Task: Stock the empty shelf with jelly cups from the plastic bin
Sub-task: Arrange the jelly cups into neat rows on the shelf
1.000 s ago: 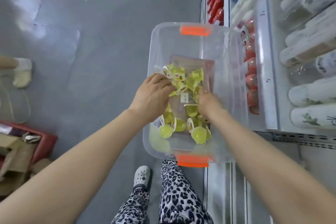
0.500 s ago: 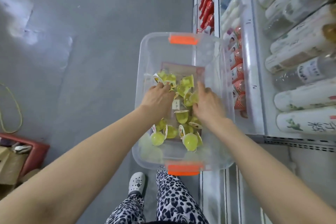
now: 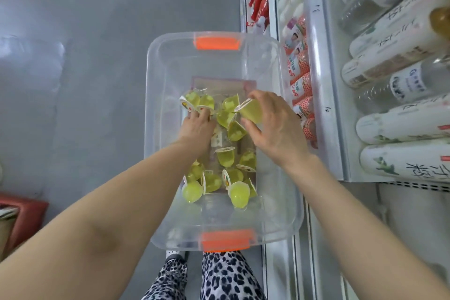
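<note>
A clear plastic bin (image 3: pixel 287 221) with orange latches stands on the floor beside the shelving. Several yellow-green jelly cups (image 3: pixel 226 157) lie scattered on its bottom. My right hand (image 3: pixel 277 129) is lifted above the heap and holds one jelly cup (image 3: pixel 252 112) between thumb and fingers. My left hand (image 3: pixel 198 126) is down inside the bin, fingertips curled on a jelly cup (image 3: pixel 205 105) at the far left of the heap; whether it grips that cup is hard to tell.
Shelves (image 3: pixel 323 95) run along the right, with red-and-white cups (image 3: pixel 300 85) on a lower tier and white bottles (image 3: pixel 401 124) above. Grey floor (image 3: pixel 85 56) spreads left. A red crate (image 3: pixel 22 217) sits at the left edge. My legs and a shoe are below the bin.
My right hand rose out of the heap with one jelly cup. My left hand slid farther into the bin, toward the far-left cups.
</note>
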A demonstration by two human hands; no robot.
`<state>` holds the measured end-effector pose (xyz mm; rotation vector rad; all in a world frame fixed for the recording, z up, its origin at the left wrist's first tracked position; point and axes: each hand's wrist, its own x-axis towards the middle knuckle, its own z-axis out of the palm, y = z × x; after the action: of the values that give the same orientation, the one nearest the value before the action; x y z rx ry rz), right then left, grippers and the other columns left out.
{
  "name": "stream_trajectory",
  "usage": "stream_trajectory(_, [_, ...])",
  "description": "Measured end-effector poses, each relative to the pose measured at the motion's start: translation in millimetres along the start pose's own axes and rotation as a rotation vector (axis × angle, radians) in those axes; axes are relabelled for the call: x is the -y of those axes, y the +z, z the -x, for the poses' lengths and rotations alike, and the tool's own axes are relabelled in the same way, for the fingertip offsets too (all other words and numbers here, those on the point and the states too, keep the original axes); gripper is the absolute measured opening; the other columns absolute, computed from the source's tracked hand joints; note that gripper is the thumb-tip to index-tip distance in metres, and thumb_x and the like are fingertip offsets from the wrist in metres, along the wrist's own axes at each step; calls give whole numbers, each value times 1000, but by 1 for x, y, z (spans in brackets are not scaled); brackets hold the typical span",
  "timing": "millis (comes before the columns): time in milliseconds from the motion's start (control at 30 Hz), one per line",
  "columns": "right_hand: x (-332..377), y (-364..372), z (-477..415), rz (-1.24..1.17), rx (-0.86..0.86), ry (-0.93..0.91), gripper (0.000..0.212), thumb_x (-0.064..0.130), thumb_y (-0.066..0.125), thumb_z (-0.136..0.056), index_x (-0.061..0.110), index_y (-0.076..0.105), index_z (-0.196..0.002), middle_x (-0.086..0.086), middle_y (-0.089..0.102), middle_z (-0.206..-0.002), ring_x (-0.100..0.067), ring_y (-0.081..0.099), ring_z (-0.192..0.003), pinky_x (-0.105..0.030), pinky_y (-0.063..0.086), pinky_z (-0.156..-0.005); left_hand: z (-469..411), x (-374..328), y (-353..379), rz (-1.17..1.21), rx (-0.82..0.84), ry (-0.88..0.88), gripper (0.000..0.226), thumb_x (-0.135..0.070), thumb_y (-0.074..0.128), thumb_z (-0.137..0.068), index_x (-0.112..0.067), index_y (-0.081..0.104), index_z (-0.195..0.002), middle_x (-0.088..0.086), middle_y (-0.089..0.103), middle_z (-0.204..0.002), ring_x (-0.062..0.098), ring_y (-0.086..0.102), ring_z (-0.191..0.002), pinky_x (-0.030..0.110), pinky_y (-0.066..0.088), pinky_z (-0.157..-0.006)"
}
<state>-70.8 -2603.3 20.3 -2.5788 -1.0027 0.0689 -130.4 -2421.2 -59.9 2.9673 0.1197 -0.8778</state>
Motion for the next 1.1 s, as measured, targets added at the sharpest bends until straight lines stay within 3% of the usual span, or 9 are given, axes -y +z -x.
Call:
stream_trajectory(233, [4, -2, 1, 49, 22, -31, 42, 31, 65, -90, 9, 46, -122, -11, 61, -108, -28, 58, -95, -36, 47, -84, 4, -1, 2, -91, -93, 53, 50, -12, 56, -89, -16, 42, -137, 8, 44, -140, 30, 38, -129, 38, 37, -101])
stream_trajectory(400, [6, -5, 2, -15, 32, 19, 39, 29, 66, -86, 12, 49, -116, -7, 60, -109, -26, 57, -98, -32, 44, -85, 21, -2, -19, 200, -68, 0, 69, -34, 75, -80, -11, 39, -135, 10, 52, -134, 31, 46, -124, 38, 40, -97])
stream_trajectory(533, [23, -21, 16, -127, -79, 128, 37, 23, 67, -81, 10, 49, -111, -3, 56, -107, -21, 56, -95, -29, 42, -78, 53, -1, -29, 516, -139, -3, 76, -51, 72, -80, -10, 39, -134, 13, 54, -130, 33, 54, -115, 42, 47, -91])
stream_trajectory(600, [37, -33, 34, -150, -150, 168, 38, 25, 68, -82, 11, 48, -111, -2, 55, -108, -18, 54, -97, -28, 40, -77, 75, -1, -33, 625, -157, 16, 77, -55, 71, -79, -7, 41, -131, 16, 58, -122, 35, 57, -108, 39, 46, -81])
stream_trajectory(700, [60, -53, 71, -160, -211, 193, 40, 26, 69, -82, 11, 48, -113, -1, 53, -111, -17, 53, -100, -28, 40, -77, 112, -5, -39, 706, -195, 75, 73, -55, 75, -75, -6, 45, -120, 18, 59, -113, 36, 57, -103, 34, 41, -71])
stream_trajectory(833, [96, -79, 130, -156, -331, 250, 41, 27, 71, -81, 9, 51, -111, -2, 55, -108, -17, 52, -96, -24, 32, -72, 165, -16, -44, 745, -239, 173, 73, -47, 77, -76, -9, 45, -130, 12, 59, -117, 31, 57, -107, 42, 48, -91])
stream_trajectory(967, [128, -108, 192, -128, -437, 337, 37, 29, 73, -80, 15, 51, -106, 7, 52, -100, -15, 52, -91, -28, 36, -72, 211, -33, -47, 717, -314, 338, 63, -42, 80, -75, -18, 49, -124, 4, 63, -111, 26, 60, -102, 42, 49, -89])
stream_trajectory(1100, [153, -135, 258, -80, -560, 447, 37, 36, 72, -79, 19, 50, -104, 4, 55, -101, -14, 50, -91, -28, 36, -70, 258, -66, -53, 741, -326, 526, 58, -34, 83, -73, -17, 53, -119, 0, 63, -110, 19, 59, -101, 37, 49, -85])
